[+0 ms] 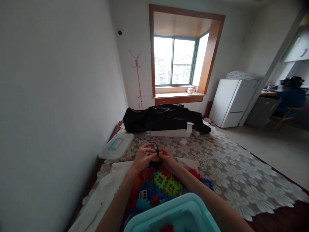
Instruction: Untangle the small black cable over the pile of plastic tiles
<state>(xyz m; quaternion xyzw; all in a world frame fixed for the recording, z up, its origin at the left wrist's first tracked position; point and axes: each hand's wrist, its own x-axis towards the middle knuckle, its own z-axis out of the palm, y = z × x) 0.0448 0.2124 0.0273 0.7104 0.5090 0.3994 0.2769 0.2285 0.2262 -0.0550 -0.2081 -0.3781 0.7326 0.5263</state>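
Two bare hands held together above a heap of interlocking plastic tiles, seen from a head-worn camera. The left hand [143,158] and the right hand [167,160] are both curled and closed in a pinching grasp, fingertips almost meeting on a thin black cord loop [156,147]. The loop rises just above the fingers. Its lower part, and any small dark piece attached to it, is hidden by the fingers, so its exact form is hard to make out.

The heap of interlocking plastic tiles [154,185], in red, green and blue, lies directly below the wrists, and its far edge is partly hidden by the hands. Nearer the camera than the heap, a teal plastic bin [173,214] is cut off by the lower frame edge, with a red tile [166,228] visible inside. A white cloth [103,183] lies to the left of the heap, and a lidded clear plastic box [116,146] lies beyond it on the left. A floral lace cover [241,180] extends under and to the right of the heap. Well beyond the heap, a black bundle [161,118] rests on a white box [169,133]. Far to the right of the heap, a seated person [291,100] in blue sits at a desk.
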